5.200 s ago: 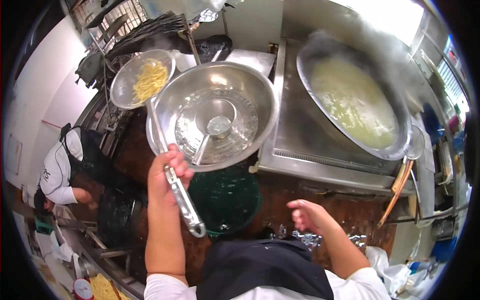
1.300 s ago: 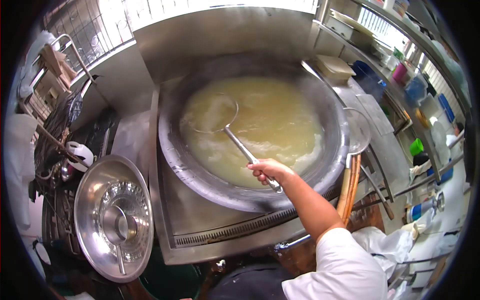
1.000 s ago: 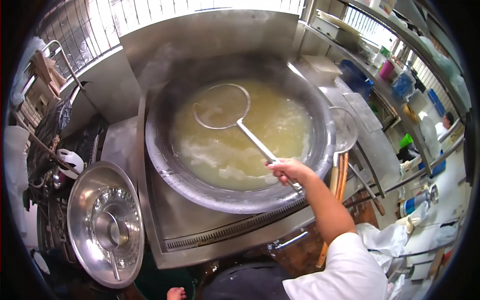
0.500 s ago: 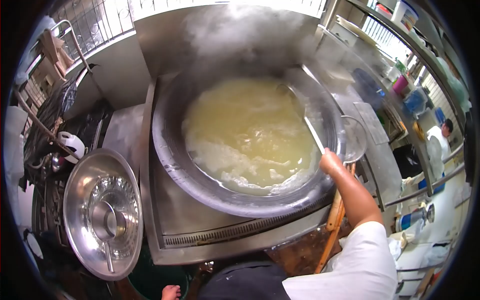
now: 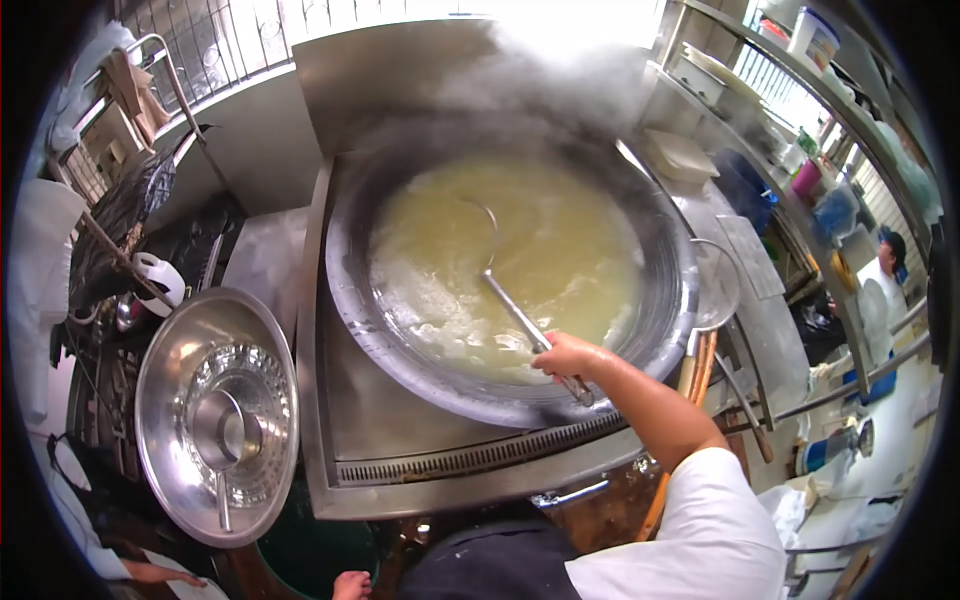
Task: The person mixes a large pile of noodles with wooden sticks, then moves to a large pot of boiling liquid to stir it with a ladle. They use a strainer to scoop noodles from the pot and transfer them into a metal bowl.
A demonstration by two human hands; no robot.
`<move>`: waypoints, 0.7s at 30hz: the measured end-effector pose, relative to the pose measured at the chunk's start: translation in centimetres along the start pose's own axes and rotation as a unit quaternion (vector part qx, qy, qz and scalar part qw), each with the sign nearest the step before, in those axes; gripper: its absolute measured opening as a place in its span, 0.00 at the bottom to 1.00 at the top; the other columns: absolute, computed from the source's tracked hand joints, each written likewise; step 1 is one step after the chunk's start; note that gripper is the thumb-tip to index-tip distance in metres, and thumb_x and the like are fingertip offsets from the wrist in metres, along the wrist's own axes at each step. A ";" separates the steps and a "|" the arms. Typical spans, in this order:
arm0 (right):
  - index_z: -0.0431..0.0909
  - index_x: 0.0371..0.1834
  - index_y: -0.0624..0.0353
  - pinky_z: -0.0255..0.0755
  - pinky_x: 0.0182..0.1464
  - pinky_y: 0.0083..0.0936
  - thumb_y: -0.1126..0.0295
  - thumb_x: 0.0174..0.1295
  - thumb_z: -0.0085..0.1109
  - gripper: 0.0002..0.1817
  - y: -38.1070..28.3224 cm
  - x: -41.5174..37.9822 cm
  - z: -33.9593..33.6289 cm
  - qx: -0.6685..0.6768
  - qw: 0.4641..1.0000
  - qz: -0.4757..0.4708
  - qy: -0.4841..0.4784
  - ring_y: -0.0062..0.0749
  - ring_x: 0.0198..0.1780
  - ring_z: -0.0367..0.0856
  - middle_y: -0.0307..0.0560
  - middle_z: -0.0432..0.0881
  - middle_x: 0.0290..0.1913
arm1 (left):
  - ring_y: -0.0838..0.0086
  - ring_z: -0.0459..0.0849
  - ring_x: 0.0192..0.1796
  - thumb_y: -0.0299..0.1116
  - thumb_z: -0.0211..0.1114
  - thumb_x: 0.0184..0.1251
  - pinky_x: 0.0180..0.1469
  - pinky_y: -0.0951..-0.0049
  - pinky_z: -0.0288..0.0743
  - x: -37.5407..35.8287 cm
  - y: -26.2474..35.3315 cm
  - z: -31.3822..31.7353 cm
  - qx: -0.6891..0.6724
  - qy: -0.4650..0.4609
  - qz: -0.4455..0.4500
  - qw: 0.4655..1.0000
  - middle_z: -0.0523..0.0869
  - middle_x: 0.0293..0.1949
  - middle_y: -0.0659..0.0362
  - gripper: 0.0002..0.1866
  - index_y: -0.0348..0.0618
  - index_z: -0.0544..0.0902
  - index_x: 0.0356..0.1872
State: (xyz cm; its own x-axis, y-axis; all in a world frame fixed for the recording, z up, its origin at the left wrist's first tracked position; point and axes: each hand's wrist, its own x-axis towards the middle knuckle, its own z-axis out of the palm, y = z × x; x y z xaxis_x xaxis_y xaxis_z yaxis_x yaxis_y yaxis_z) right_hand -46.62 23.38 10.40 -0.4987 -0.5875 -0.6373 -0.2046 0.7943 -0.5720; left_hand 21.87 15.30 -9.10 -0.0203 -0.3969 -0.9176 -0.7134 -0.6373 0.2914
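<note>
My right hand point(image 5: 575, 360) is closed around the metal handle of a long ladle point(image 5: 515, 308). The ladle's head is sunk in cloudy yellowish liquid point(image 5: 560, 230), and only a curved part of its rim shows. A very large, wide metal wok point(image 5: 390, 365) holds the liquid, with white froth point(image 5: 430, 325) along its near and left side. My left hand point(image 5: 352, 585) hangs low at the bottom edge, apart from the wok. Its fingers look curled, and nothing shows in them; the rest is cut off.
Left of the stove point(image 5: 400, 440) stands a wide steel bowl point(image 5: 165, 400) with a long-handled steel scoop point(image 5: 215, 425) in it. A round strainer point(image 5: 715, 285) lies at the wok's right rim. Steam rises behind. A person point(image 5: 885, 270) is at far right; another person's hand point(image 5: 165, 575) shows lower left.
My right hand has brought the ladle from the wok's right side leftward and nearer to me. Its head has swept left through the liquid. Another person's arm has appeared at lower left.
</note>
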 end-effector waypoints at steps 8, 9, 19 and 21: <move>0.73 0.51 0.52 0.60 0.15 0.13 0.67 0.63 0.59 0.13 -0.1 -6.7 2.7 0.442 0.876 -0.026 -0.191 0.10 0.15 0.65 0.28 0.67 0.20 | 0.79 0.72 0.20 0.41 0.65 0.61 0.18 0.77 0.64 -0.6 2.4 -1.2 0.017 0.008 -0.001 1.000 0.78 0.26 0.64 0.11 0.49 0.78 0.39; 0.73 0.51 0.52 0.60 0.15 0.13 0.67 0.63 0.59 0.13 0.4 -7.4 2.7 0.451 0.873 -0.025 -0.185 0.10 0.15 0.65 0.28 0.67 0.20 | 0.79 0.74 0.22 0.42 0.66 0.61 0.19 0.76 0.65 -0.7 3.0 -1.5 0.039 0.014 0.002 0.999 0.78 0.27 0.64 0.12 0.49 0.78 0.39; 0.69 0.58 0.60 0.61 0.15 0.13 0.68 0.62 0.60 0.21 5.6 -14.7 -4.4 0.465 0.883 -0.058 -0.042 0.12 0.15 0.64 0.31 0.65 0.20 | 0.76 0.77 0.24 0.44 0.67 0.60 0.19 0.76 0.67 2.0 7.2 -0.6 0.121 0.016 0.029 0.992 0.80 0.29 0.61 0.14 0.47 0.77 0.39; 0.69 0.56 0.60 0.61 0.15 0.13 0.67 0.61 0.61 0.22 6.5 -15.9 -6.9 0.431 0.900 -0.045 0.044 0.12 0.15 0.65 0.32 0.68 0.22 | 0.62 0.85 0.33 0.40 0.67 0.59 0.28 0.68 0.77 2.8 7.8 0.1 0.126 0.019 0.050 0.991 0.84 0.34 0.51 0.19 0.32 0.79 0.42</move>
State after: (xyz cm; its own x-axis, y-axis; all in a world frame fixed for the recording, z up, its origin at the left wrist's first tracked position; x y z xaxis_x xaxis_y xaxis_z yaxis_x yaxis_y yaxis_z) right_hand -45.80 38.94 20.34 -0.5849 -0.5994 -0.5465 0.4630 0.3066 -0.8317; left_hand 16.21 9.28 -9.46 -0.0766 -0.4782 -0.8749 -0.8617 -0.4098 0.2994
